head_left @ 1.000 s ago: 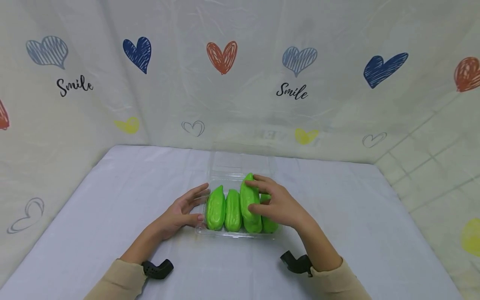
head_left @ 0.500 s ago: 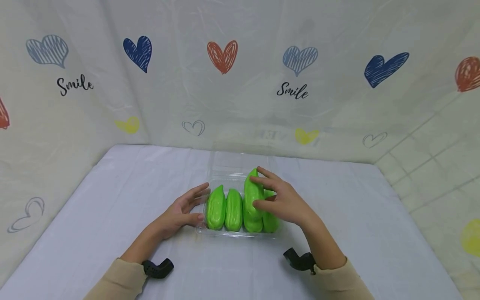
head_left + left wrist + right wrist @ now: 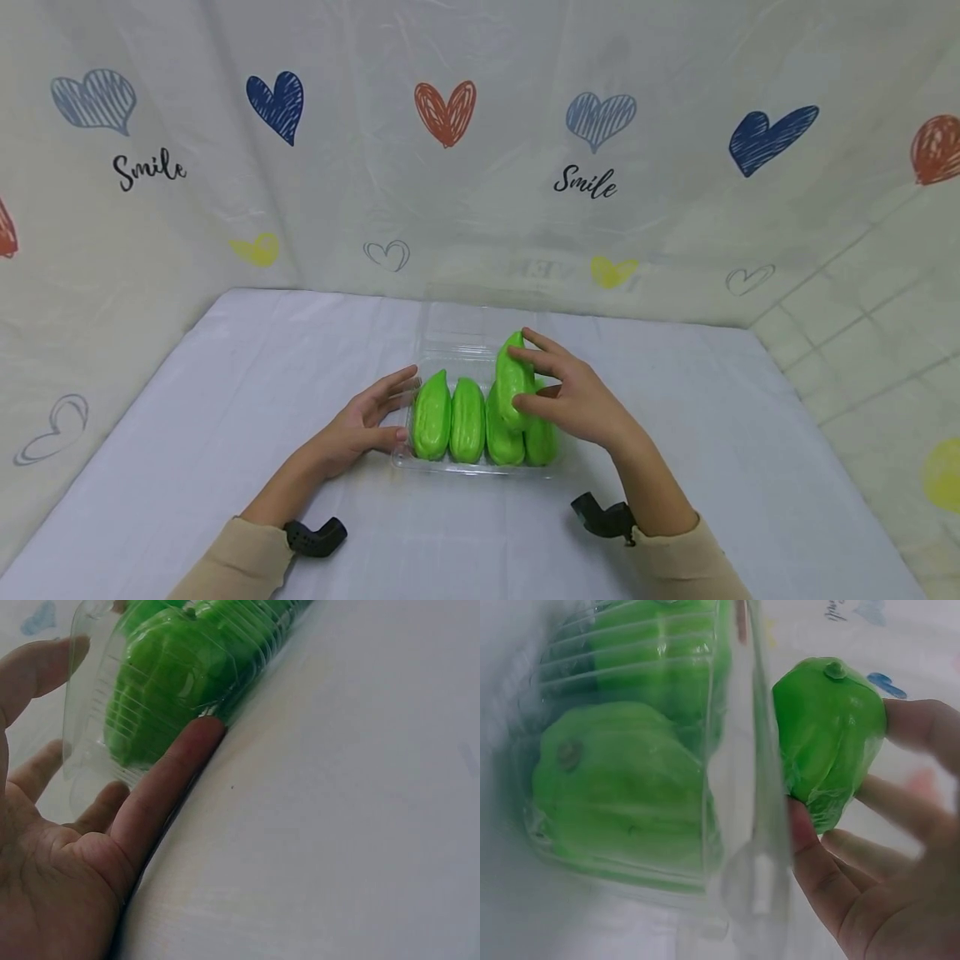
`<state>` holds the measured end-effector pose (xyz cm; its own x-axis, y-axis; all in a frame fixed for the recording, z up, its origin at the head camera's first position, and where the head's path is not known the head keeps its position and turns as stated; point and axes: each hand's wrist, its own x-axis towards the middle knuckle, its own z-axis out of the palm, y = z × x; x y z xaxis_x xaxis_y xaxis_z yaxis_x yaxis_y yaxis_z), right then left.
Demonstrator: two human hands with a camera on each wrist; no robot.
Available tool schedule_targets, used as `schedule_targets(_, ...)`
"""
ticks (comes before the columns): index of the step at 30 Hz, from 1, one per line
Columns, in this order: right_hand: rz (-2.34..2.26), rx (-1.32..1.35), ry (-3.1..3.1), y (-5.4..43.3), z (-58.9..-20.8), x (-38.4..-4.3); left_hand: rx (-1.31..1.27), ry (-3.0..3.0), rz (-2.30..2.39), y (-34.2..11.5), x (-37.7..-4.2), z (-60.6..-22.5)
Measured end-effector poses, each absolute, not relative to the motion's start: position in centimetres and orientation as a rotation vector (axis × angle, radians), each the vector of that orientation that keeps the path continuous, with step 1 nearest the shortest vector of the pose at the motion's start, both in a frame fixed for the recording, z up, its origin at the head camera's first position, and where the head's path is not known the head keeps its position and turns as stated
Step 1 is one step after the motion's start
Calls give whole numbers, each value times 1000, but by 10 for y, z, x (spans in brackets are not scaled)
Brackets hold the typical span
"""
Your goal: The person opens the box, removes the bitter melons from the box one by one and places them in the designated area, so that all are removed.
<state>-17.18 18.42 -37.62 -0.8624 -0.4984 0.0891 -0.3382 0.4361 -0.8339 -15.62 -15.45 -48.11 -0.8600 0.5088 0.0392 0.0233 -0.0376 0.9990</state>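
In the head view a clear plastic clamshell box (image 3: 480, 469) holds a row of glossy green ridged gourds (image 3: 468, 421). My right hand (image 3: 573, 400) pinches another green gourd (image 3: 514, 385), pointed tip upward, between thumb and fingertips. It is above the right half of the row and overlaps the gourds there. The right wrist view shows this gourd (image 3: 829, 735) above the box's rim, its small stem end toward the camera. At the box's left side my left hand (image 3: 356, 429) rests with fingers spread; in the left wrist view the thumb (image 3: 169, 784) lies along the box wall.
The box's clear lid (image 3: 480, 329) stands raised behind it. A white cloth covers the table (image 3: 262, 375), and a backdrop (image 3: 510, 200) printed with hearts rises at the back. Each wrist carries a black camera mount (image 3: 315, 538).
My right hand has lifted the gourd up and slightly right, uncovering more of the gourd below it. My left hand has stayed in place at the box.
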Motion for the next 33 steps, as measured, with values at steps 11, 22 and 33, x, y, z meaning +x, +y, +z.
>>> schedule_targets(11, -1400, -712, 2547, 196, -377, -177, 542, 1892, 1961, -153, -156, -483)
schedule_targets(22, -1414, -675, 2571, 205, -376, -183, 591, 1902, 1963, -154, -156, -482)
schedule_targets(33, -1417, -642, 2604, 216, -375, -188, 585, 1891, 1972, -154, -154, -477)
